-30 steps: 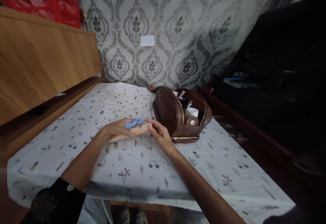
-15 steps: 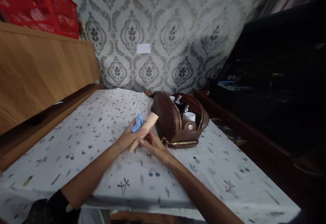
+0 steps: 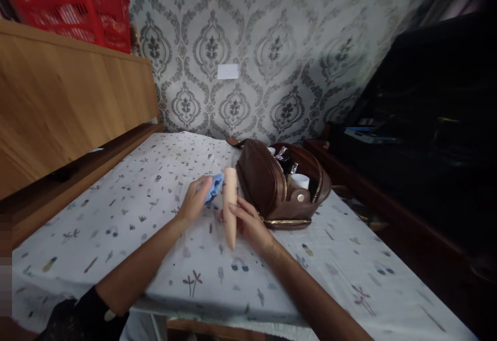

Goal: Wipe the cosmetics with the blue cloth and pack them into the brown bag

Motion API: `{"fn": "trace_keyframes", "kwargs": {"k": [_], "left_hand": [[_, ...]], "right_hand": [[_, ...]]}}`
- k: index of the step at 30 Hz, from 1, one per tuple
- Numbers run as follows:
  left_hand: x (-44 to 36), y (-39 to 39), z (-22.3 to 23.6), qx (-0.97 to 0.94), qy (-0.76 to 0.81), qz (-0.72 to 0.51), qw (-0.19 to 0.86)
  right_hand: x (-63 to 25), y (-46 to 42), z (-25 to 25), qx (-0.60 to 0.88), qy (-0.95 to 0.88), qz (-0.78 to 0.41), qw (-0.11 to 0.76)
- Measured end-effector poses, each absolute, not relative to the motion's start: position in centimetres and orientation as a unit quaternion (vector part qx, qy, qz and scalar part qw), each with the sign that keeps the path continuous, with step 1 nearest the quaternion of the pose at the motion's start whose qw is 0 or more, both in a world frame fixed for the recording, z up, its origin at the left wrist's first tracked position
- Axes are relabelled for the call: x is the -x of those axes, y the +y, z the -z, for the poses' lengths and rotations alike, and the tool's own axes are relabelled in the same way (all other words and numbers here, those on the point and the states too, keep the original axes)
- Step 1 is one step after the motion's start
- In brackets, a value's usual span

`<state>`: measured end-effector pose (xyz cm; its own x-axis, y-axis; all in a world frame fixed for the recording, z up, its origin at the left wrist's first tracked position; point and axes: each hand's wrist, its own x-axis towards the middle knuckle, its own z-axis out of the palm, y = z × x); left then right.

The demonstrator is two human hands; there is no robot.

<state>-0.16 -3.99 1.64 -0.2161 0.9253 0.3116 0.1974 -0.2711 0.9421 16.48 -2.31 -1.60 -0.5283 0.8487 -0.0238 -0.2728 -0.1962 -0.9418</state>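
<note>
My right hand (image 3: 248, 223) grips a long beige tube (image 3: 230, 206) and holds it nearly upright above the table. My left hand (image 3: 194, 200) is closed on a small blue cloth (image 3: 214, 188), which sits against the tube's upper left side. Just right of both hands stands an open brown leather toiletry bag (image 3: 267, 186) with a gold zipper. Small bottles and a white jar (image 3: 302, 180) show inside it.
The table wears a white cloth with small prints (image 3: 128, 211). A wooden cabinet (image 3: 62, 108) with a low ledge runs along the left, with red plastic crates (image 3: 77, 4) on top. Dark furniture (image 3: 423, 139) fills the right side. Patterned wallpaper is behind.
The tube has swung from lying level across both hands, through a slant, to nearly upright. My right hand now carries it, and my left hand with the blue cloth has drawn slightly to the left.
</note>
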Motion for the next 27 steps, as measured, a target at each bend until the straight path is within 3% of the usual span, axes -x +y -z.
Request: {"fn": "trace_keyframes", "kwargs": {"k": [5,9,19,27], "left_hand": [[2.4,-3.2,-2.2,-0.465,0.438,-0.642,0.424],[4.5,-2.9,-2.5,-0.530,0.367,-0.579,0.499],[6.0,-2.1,-2.1,-0.537,0.433,-0.554,0.467],[6.0,-2.8,-2.7,-0.492,0.416,-0.599,0.475]], "right_hand": [[-16.5,-2.5,1.3,0.304,-0.486,-0.722,0.389],[-16.7,-2.7,0.8,0.317,-0.511,-0.697,0.391],[-16.8,-2.4,0.7,0.277,-0.617,-0.647,0.353],[-17.0,-2.1,1.3,0.290,-0.602,-0.635,0.389]]}}
